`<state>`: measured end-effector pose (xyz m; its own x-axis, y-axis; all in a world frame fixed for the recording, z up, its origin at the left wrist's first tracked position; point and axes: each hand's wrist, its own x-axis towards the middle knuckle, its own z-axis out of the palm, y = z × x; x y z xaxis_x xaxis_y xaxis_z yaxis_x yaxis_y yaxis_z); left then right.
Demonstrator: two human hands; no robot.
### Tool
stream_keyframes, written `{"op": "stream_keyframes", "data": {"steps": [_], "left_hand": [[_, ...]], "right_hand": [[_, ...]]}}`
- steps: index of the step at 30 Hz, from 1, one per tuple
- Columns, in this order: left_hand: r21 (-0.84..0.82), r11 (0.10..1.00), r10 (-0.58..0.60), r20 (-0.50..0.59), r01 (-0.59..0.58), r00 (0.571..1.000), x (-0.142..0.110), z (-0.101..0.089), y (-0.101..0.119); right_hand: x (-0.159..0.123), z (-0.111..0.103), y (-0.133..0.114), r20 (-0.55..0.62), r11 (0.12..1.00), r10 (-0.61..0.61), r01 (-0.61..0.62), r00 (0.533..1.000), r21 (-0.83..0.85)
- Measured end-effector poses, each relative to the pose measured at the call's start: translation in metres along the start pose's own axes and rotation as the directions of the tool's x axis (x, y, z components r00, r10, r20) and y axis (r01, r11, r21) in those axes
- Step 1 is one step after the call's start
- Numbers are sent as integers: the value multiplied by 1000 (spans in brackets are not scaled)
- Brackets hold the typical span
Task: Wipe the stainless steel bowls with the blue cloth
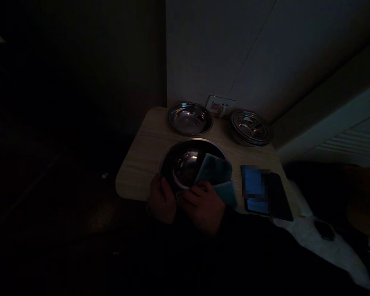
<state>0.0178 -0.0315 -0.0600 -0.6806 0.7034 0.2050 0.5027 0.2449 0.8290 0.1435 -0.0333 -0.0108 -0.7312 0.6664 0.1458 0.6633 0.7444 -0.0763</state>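
Observation:
The scene is very dark. A steel bowl point(185, 162) is tilted toward me at the near edge of a small wooden table point(142, 156). My left hand point(162, 201) is closed on the bowl's near left rim. My right hand point(203, 205) is closed on a blue cloth point(217, 174), which lies partly inside the bowl and over its right rim.
A single steel bowl point(190, 118) and a stack of steel bowls point(250, 127) stand at the table's back. A wall socket point(219, 106) sits between them. A phone point(265, 191) with a lit screen lies on the right. White bedding point(323, 242) lies at lower right.

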Motion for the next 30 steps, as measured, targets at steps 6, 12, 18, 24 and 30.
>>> {"op": "stream_keyframes", "data": {"steps": [6, 12, 18, 24, 30], "left_hand": [[-49, 998, -33, 61, 36, 998, 1, -1, -2], [-73, 996, -49, 31, 51, 998, 1, 0, 3], [-70, 996, -50, 53, 54, 997, 4, -2, 4], [-103, 994, -32, 71, 39, 997, 6, -4, 6], [-74, 996, -38, 84, 44, 996, 7, -2, 3]], "right_hand": [[-13, -3, 14, 2, 997, -55, 55, 998, -61], [-12, 1, 9, -54, 998, 16, -20, 998, -67], [-11, -7, 9, 38, 999, 25, -23, 999, -39], [-1, -12, 4, 113, 992, 124, -125, 986, 8], [0, -16, 1, 157, 986, 153, -160, 976, 38]]}}
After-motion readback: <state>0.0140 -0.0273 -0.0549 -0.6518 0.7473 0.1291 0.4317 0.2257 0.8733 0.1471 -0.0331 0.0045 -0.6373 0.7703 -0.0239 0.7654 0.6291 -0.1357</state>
